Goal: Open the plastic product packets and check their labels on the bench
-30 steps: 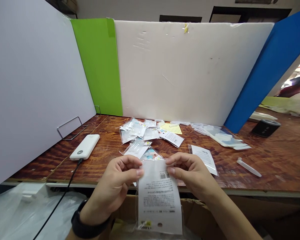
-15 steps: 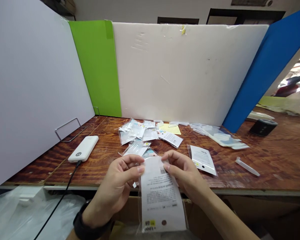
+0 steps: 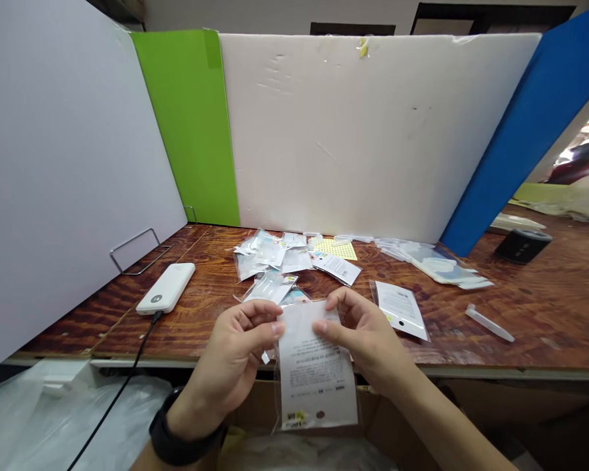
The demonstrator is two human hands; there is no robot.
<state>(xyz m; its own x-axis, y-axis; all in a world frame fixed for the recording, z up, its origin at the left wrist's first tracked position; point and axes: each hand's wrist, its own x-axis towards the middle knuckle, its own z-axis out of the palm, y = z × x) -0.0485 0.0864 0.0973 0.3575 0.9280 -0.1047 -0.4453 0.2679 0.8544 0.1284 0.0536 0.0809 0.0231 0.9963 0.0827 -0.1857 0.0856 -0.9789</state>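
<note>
Between my two hands hangs a clear plastic packet with a printed white card (image 3: 318, 383) inside. Its print is upside down, with a small yellow mark and a dark round hole or dot near the bottom edge. My left hand (image 3: 240, 350) pinches the packet's upper left corner between thumb and fingers. On the upper right part, my right hand (image 3: 360, 333) is closed with its thumb on the card's face and fingers behind. Just beyond lies a pile of similar small packets (image 3: 269, 252). Another carded packet (image 3: 401, 309) lies flat to the right.
A white power bank (image 3: 165, 288) with a black cable lies at left. Behind the packets is a yellow sticker sheet (image 3: 334, 248). Clear plastic pouches (image 3: 436, 261), a small plastic tube (image 3: 489, 324) and a black box-shaped device (image 3: 523, 245) are at right. Upright foam boards (image 3: 363, 144) enclose the table.
The packet's lower end has tipped away and looks shorter. My right thumb has slid a little inward across the card. The view has shifted slightly.
</note>
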